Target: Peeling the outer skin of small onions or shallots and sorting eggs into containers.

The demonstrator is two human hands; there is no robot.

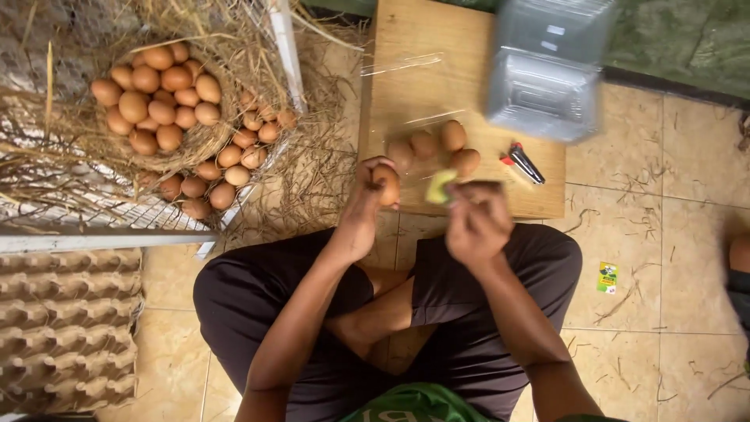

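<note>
Eggs are the things in hand at this moment. The left hand (367, 205) holds one brown egg (387, 184) above the near edge of the wooden board (414, 70), with the fingers closed around it from the side and below, so only the top of the shell shows. The right hand (476, 219) is just beside it, with the fingers pinched shut on a small yellow-green piece (439, 186), maybe a sponge or a cloth; it is blurred and I cannot tell which. The piece is very near the egg, but I cannot tell if they touch.

I judge that the egg is light, stiff and fragile: the shell is smooth and a little slippery, and it breaks under a hard squeeze or a knock on the board. A good hold is around the wide middle with several fingertips, with soft, even pressure, as the left hand does. The yellow-green piece looks soft and bends easily.

Four more eggs (433, 144) lie loose on the board under a clear film, and they can roll. Behind them stand clear plastic boxes (547, 70), and a small red-and-black tool (522, 162) lies near. A straw nest (160, 98) full of brown eggs is to the left, and cardboard egg trays (66, 328) lie on the tiled floor (664, 234).
</note>
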